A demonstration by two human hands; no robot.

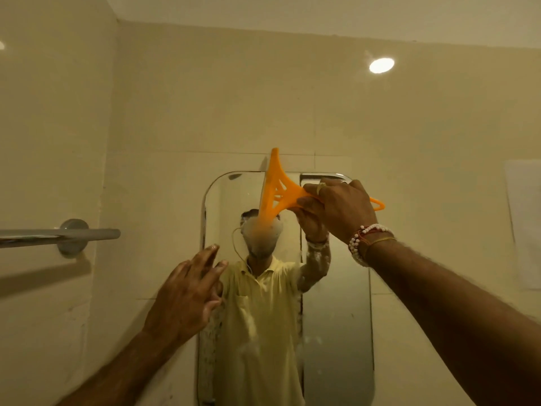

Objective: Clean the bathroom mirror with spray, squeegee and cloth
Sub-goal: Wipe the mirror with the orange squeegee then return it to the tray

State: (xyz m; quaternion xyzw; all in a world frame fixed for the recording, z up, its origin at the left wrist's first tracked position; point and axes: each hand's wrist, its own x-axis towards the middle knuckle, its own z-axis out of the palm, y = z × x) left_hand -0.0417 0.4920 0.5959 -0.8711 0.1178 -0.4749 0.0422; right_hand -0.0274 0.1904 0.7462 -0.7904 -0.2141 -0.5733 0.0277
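A tall mirror [336,317] with rounded corners hangs on the cream tiled wall ahead. An orange plastic squeegee [278,189] is pressed against the glass near the mirror's top edge, its blade standing almost vertical. My right hand [341,208] is shut on the squeegee's handle, with beaded bracelets on the wrist. My left hand [187,294] rests flat at the mirror's left edge, fingers spread, holding nothing. Foamy streaks run down the glass to the left of the squeegee and along a vertical line in the middle. No spray bottle or cloth is in view.
A chrome towel bar [58,234] juts from the left wall at hand height. The wall corner lies to the left of the mirror. A pale sheet of paper [524,224] is stuck on the wall at far right. A round light reflection [381,65] glares above.
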